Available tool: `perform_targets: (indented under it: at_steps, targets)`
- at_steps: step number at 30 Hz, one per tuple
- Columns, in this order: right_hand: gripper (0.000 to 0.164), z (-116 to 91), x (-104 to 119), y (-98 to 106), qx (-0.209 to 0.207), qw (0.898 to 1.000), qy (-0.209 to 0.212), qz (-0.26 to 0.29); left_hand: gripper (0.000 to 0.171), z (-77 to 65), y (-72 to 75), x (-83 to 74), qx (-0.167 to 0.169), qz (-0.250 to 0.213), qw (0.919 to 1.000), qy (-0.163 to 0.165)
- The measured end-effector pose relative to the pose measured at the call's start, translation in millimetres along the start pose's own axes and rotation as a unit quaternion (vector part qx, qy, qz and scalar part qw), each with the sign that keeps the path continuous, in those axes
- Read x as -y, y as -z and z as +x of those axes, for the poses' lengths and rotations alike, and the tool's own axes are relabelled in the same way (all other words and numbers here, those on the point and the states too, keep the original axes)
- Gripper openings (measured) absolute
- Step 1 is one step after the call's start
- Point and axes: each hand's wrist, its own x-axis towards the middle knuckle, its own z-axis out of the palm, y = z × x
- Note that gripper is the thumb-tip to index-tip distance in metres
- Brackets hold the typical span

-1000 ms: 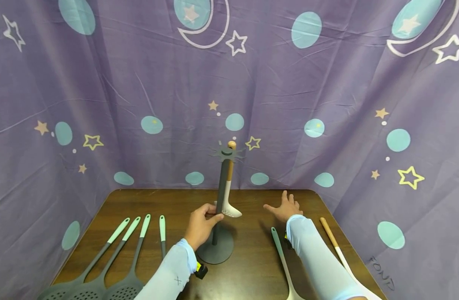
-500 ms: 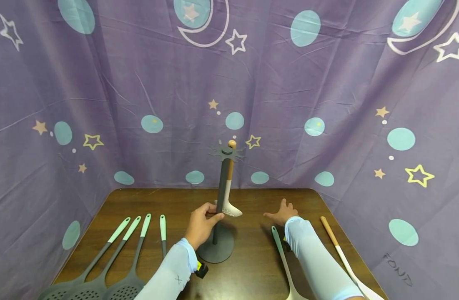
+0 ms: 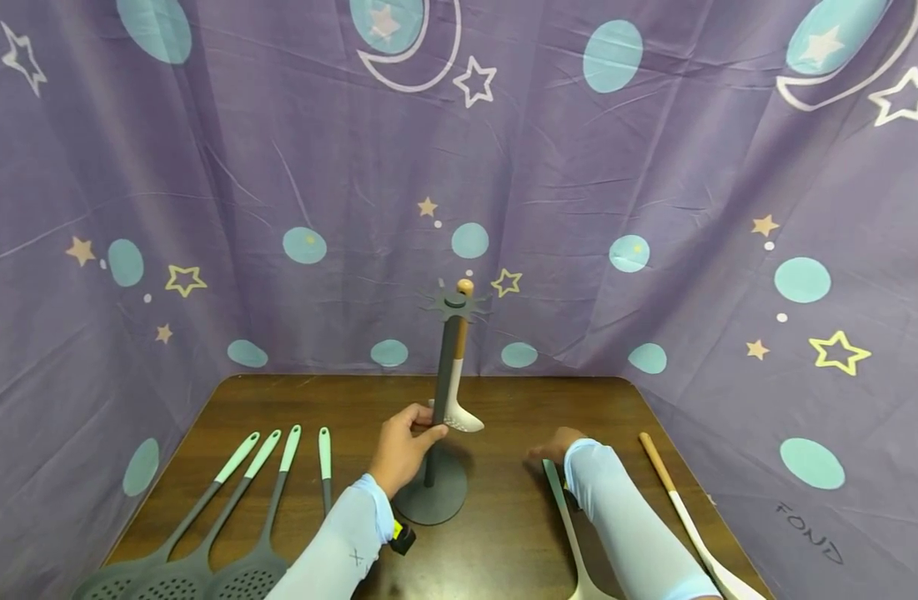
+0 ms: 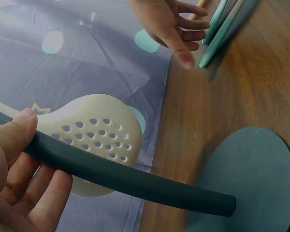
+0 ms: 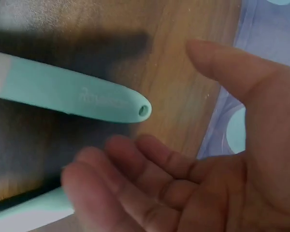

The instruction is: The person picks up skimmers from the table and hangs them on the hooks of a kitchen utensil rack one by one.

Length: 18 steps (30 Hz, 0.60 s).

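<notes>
My left hand grips the dark post of an upright utensil stand, whose spoked top and round base show in the head view. From the top hangs a perforated skimmer with a white head and wooden handle, close behind the post. My right hand reaches over the far end of a white utensil with a teal handle. In the right wrist view, thumb and fingers stand apart around that handle's holed tip, without touching it. A second teal handle lies below, partly hidden by the fingers.
Several dark perforated turners with mint handles lie at the table's left. Beside them is another mint handle, its lower end hidden by my left arm. A white utensil with a wooden handle lies at the right. A purple curtain surrounds the table.
My right hand has come down and nearer to me, over the end of the teal handle, its fingers now pointing downward. The left hand and the stand have not moved.
</notes>
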Motion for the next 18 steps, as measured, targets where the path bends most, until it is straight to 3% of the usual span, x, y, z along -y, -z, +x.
perform_targets:
  at_steps: [7, 11, 18]
  targets:
    - [0.035, -9, 2, -7, 0.018, 1.0, -0.003, -0.004, 0.015, 0.9, -1.1, 1.7, 0.0, 0.0, 1.0, -0.002]
    - [0.032, -7, -2, -12, 0.002, 0.999, 0.019, -0.046, 0.014, 1.7, -0.9, 3.6, 0.001, 0.007, 0.9999, -0.011]
    - [0.032, 0, -3, -16, -0.011, 0.998, 0.026, -0.063, 0.016, 2.8, -0.1, 3.4, 0.001, -0.004, 1.0, -0.001]
